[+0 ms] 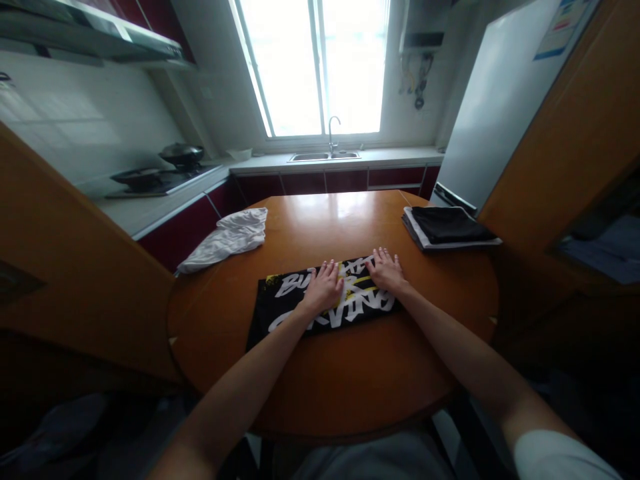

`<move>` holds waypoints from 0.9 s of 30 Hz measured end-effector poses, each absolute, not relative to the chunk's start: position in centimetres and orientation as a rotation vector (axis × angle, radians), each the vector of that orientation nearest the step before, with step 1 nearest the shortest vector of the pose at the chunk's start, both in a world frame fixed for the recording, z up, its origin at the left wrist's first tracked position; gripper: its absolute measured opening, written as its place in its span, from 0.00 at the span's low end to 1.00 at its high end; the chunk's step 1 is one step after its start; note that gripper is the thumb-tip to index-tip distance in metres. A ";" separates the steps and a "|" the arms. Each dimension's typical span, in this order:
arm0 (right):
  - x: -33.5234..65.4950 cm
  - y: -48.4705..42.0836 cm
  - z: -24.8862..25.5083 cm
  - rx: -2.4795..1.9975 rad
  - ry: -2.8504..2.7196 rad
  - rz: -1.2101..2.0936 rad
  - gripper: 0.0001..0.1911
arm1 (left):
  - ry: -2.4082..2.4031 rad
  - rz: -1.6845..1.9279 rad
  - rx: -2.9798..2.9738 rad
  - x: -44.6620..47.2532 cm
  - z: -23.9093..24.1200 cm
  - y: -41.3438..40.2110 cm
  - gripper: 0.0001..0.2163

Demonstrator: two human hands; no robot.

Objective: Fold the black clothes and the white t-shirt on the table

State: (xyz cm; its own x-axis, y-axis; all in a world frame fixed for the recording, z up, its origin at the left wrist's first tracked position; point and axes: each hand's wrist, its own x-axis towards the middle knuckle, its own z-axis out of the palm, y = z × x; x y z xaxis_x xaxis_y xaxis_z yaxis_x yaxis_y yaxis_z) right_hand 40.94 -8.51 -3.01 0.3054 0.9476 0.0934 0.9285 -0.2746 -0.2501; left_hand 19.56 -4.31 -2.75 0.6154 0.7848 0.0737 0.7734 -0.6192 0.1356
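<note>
We see two bare forearms. The left hand and right hand carry no gloves, rings or watch. A short white sleeve covers our right upper arm. Grey clothing shows at the lower edge.

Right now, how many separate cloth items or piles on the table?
3: black printed garment under both hands at centre, white crumpled cloth far left, folded dark stack far right; stack's layers uncountable.
</note>
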 end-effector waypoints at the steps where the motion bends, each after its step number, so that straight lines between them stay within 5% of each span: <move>1: 41.2 -8.5 -2.9 -2.334 -1.669 0.092 0.36 | 1.324 0.191 2.736 19.6 -2.7 -4.3 0.28; 11: 36.7 -9.0 -3.3 -1.947 -1.976 0.030 0.32 | 1.311 0.221 2.734 19.6 -2.6 -4.5 0.28; 27: 38.5 -8.8 -3.2 -2.193 -1.847 0.094 0.34 | 1.186 -0.077 2.702 15.9 -1.3 -1.9 0.32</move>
State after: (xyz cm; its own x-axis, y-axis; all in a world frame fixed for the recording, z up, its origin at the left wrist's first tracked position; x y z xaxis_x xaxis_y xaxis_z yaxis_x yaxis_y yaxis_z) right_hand 38.49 -8.79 -3.20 0.1839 0.9751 0.1243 0.9574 -0.1490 -0.2473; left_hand 15.94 -1.90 -1.35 0.6790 0.7238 -0.1230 0.7336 -0.6624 0.1517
